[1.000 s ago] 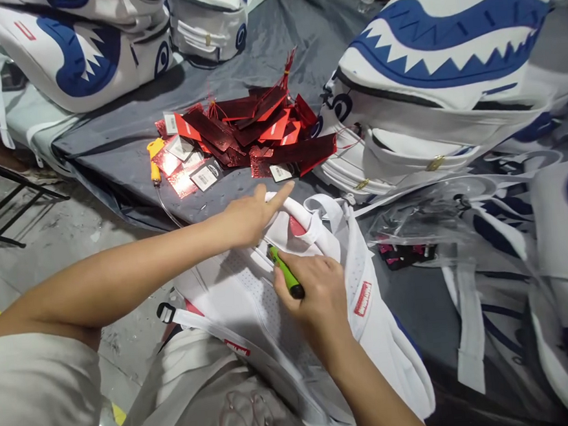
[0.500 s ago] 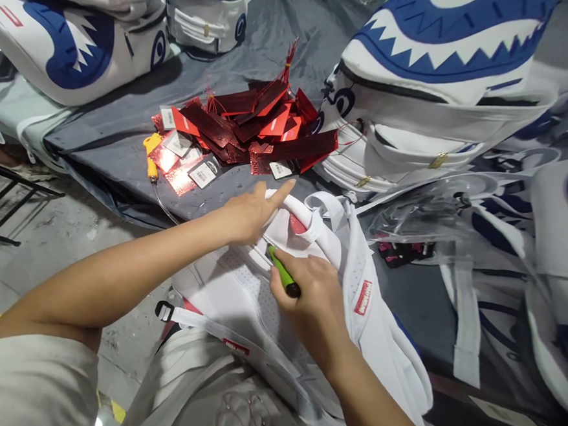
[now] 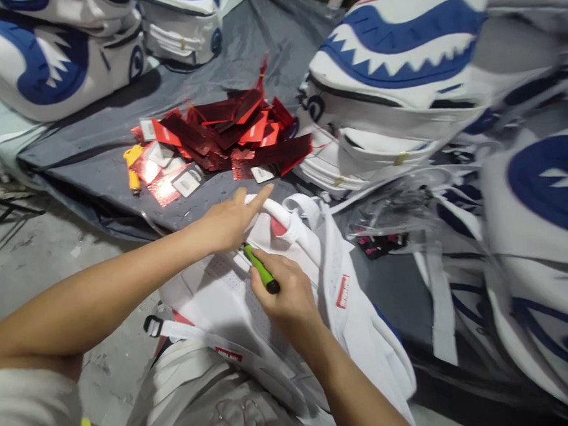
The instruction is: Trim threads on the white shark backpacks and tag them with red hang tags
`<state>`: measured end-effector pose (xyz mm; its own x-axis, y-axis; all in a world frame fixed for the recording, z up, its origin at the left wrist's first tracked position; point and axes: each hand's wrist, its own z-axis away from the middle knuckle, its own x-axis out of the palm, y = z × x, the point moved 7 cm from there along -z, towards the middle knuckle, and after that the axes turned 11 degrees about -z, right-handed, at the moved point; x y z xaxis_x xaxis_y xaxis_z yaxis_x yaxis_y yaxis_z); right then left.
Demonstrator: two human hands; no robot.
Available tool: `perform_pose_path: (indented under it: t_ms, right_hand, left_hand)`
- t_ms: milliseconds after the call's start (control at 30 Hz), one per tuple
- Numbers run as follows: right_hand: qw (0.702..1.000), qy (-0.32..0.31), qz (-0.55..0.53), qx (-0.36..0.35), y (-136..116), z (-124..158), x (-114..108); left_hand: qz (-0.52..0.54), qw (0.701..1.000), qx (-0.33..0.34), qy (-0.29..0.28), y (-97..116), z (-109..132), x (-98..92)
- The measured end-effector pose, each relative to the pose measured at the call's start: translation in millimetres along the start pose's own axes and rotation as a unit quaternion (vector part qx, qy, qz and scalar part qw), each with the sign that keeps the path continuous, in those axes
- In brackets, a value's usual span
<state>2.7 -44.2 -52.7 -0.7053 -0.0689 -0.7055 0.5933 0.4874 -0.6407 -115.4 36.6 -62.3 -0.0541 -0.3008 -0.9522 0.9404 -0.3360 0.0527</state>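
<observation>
A white backpack lies back side up across my lap, its straps and top handle towards the table. At its top edge my left hand is closed on the fabric, with one finger stretched out along the handle. My right hand is wrapped round a slim green tool with a black end. The tool's tip meets the backpack just below my left hand; the tip's shape is too small to make out. A white strap with a red label runs beside my right hand.
Red foil tags lie heaped on the grey-covered table, with a yellow-handled tool at their left. More blue-and-white shark-mouth backpacks stand behind and to the right. Clear plastic lies beside my work.
The whole view has shifted, so things appear further left and more of the right-hand backpack shows. Both hands keep their holds, and the green tool stays at the same part of the backpack.
</observation>
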Motion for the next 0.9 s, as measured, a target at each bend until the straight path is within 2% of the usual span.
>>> perform_pose_path:
  t_ms: [133,267,367,467,533,600,667,733,767,833,900]
  right_hand:
    - [0.998,-0.021,0.03,0.046,0,-4,2]
    - [0.996,-0.04,-0.005,0.079,6,-7,8]
    - [0.996,-0.02,-0.012,0.086,8,-11,9]
    - [0.992,-0.052,-0.078,0.09,1,-15,5]
    - [0.986,-0.041,-0.15,0.06,-9,-15,-19]
    - [0.982,0.052,-0.182,0.013,-8,-10,-67]
    - [0.971,0.197,-0.136,0.003,17,4,-125]
    - [0.939,0.338,-0.023,0.057,66,23,-173]
    - [0.933,0.34,0.047,0.111,98,28,-185]
    - [0.926,0.207,0.205,0.241,167,28,-182]
    - [0.915,0.141,0.249,0.284,218,28,-172]
  left_hand:
    - [-0.011,1.0,-0.009,0.007,-2,2,-2.9]
    - [-0.032,0.999,-0.002,0.024,-5,-1,-1.7]
    - [-0.042,0.999,-0.001,0.026,-4,-1,-1.9]
    - [-0.049,0.998,-0.014,0.022,-4,2,-5.0]
    - [-0.04,0.999,-0.012,0.023,-3,4,-7.5]
    - [-0.031,0.999,-0.002,0.018,-3,6,-7.5]
    - [-0.03,0.999,0.002,0.017,-4,6,-4.8]
    - [-0.038,0.999,0.001,0.032,-8,4,-1.6]
    - [-0.043,0.998,0.0,0.043,-10,2,0.1]
    - [-0.049,0.997,-0.002,0.058,-12,0,3.7]
    - [-0.047,0.997,0.001,0.062,-13,-1,6.5]
